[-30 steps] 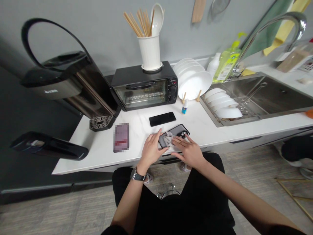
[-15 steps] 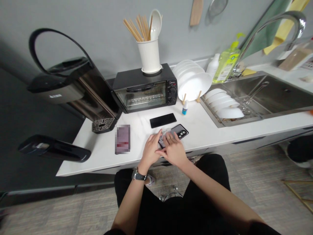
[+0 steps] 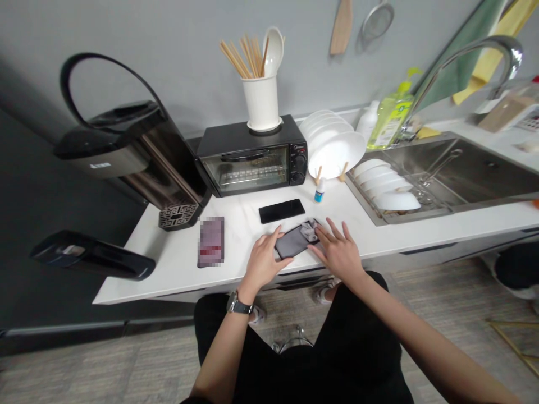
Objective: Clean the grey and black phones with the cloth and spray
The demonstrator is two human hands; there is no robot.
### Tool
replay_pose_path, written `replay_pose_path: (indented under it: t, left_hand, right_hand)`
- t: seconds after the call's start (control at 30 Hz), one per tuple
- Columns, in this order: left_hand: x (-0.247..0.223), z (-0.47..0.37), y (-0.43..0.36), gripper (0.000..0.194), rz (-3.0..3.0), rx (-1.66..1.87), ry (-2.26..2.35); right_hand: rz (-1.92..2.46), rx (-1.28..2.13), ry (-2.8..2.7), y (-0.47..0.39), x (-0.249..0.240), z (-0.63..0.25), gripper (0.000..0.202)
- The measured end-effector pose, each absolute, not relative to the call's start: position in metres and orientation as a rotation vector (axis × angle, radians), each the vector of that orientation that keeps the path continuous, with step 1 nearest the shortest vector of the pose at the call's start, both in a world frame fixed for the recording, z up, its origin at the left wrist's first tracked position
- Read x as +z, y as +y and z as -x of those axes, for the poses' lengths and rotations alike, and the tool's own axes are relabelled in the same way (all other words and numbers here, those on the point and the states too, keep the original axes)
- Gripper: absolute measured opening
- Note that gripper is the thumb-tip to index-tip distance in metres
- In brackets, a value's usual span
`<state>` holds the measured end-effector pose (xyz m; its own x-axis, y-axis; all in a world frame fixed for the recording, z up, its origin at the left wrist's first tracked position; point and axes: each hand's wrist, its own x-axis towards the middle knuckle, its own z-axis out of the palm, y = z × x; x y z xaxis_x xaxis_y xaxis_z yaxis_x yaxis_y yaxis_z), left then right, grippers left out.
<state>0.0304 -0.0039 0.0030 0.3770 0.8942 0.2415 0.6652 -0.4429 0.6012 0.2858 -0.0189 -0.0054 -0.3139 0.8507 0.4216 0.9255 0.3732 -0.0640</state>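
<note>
A grey phone case (image 3: 290,242) with a dark rim lies flat on the counter, turned at a slant. My left hand (image 3: 264,259) grips its left end between thumb and forefinger. At the other end, my right hand (image 3: 339,249) presses a crumpled light-grey cloth (image 3: 310,230) on the case with forefinger and thumb, while its other fingers are spread. Cloth and fingers hide the camera cut-outs. Just behind the case lies a black phone (image 3: 282,211), screen up. A small white and blue bottle (image 3: 319,191) stands upright behind and to the right.
A toaster oven (image 3: 252,163) bears a white holder (image 3: 261,104) with chopsticks and a spoon. On the left stand a black water dispenser (image 3: 138,151) and a dark cylinder (image 3: 96,255). A blurred purple item (image 3: 211,241) lies nearby. Racked plates (image 3: 337,151) and a sink (image 3: 475,179) are right.
My right hand has slid right with the cloth along the case, away from my left hand. The left part of the case now shows; the camera end has become covered.
</note>
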Motion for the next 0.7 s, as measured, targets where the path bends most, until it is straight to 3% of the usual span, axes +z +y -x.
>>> replay_pose_path:
  t: [0.2,0.43,0.7]
  left_hand:
    - [0.000,-0.030,-0.001,0.097,-2.247,0.761,1.301]
    - [-0.004,-0.026,-0.004,0.101,-2.253,0.726,1.316]
    - [0.001,-0.031,-0.005,0.105,-2.264,0.757,1.332]
  right_hand:
    - [1.545,-0.169,-2.192,-0.019,-0.014,-0.218,0.091]
    - [1.229,0.128,-2.363,-0.050,-0.010,-0.211,0.069]
    - [1.478,-0.155,-2.371,-0.040,-0.006,-0.291,0.066]
